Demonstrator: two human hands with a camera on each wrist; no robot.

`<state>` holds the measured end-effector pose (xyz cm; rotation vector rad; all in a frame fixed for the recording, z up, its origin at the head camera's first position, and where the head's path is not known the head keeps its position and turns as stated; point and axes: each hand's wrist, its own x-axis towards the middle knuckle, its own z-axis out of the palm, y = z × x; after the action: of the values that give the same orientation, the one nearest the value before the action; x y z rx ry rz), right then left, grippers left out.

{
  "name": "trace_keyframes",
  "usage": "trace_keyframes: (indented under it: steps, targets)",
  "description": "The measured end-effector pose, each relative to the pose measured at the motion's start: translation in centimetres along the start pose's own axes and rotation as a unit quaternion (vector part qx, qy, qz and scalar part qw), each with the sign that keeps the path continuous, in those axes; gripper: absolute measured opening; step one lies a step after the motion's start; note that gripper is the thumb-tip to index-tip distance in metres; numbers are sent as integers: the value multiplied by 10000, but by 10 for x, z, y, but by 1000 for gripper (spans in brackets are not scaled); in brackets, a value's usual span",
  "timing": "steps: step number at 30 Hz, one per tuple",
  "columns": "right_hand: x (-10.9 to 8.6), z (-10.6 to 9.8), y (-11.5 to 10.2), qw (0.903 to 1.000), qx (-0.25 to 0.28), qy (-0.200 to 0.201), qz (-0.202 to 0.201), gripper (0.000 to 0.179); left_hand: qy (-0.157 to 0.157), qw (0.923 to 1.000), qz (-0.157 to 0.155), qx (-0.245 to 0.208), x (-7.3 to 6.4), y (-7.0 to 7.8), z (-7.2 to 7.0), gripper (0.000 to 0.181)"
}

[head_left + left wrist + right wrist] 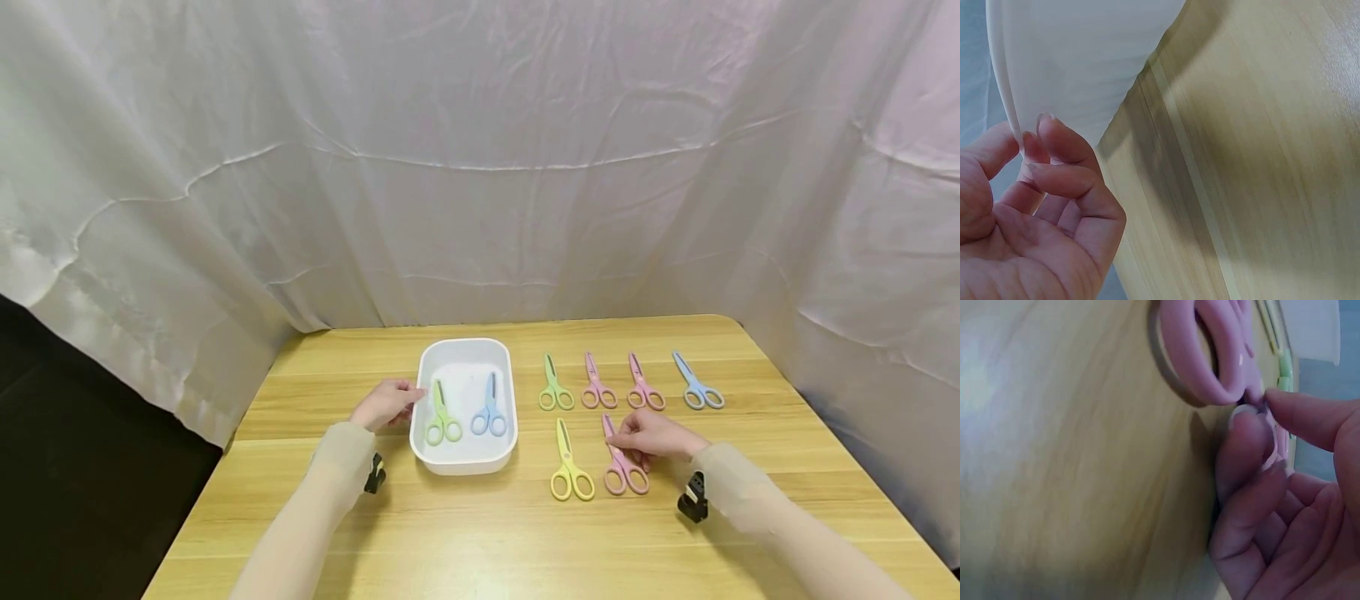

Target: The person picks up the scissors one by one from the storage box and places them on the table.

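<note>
My left hand pinches the left rim of a white plastic tray between thumb and fingers; the left wrist view shows the tray's outer wall beside the curled fingers. Inside the tray lie green scissors and blue scissors, apart from each other. My right hand pinches pink scissors near the pivot in the front row. Their handle loops show close up in the right wrist view, with part of the blades hidden by fingers. Yellow scissors lie just left of them.
Behind, a row on the wooden table holds green scissors, two pink scissors and blue scissors. A pale curtain hangs along the table's back edge.
</note>
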<state>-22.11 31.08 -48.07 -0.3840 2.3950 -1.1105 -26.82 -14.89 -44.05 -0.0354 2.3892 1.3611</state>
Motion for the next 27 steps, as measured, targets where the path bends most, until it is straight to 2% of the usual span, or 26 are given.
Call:
trace_keyframes:
  steps: [6, 14, 27]
  targets:
    - [-1, -1, 1, 9998, -137, 148, 77, 40, -7, 10000, 19, -9, 1, 0, 0, 25]
    - [0, 1, -2, 9977, -571, 251, 258, 51, 1, 10000, 13, -83, 0, -1, 0, 25]
    - [3, 5, -6, 9953, -875, 296, 279, 48, -28, 10000, 28, -23, 0, 0, 0, 25]
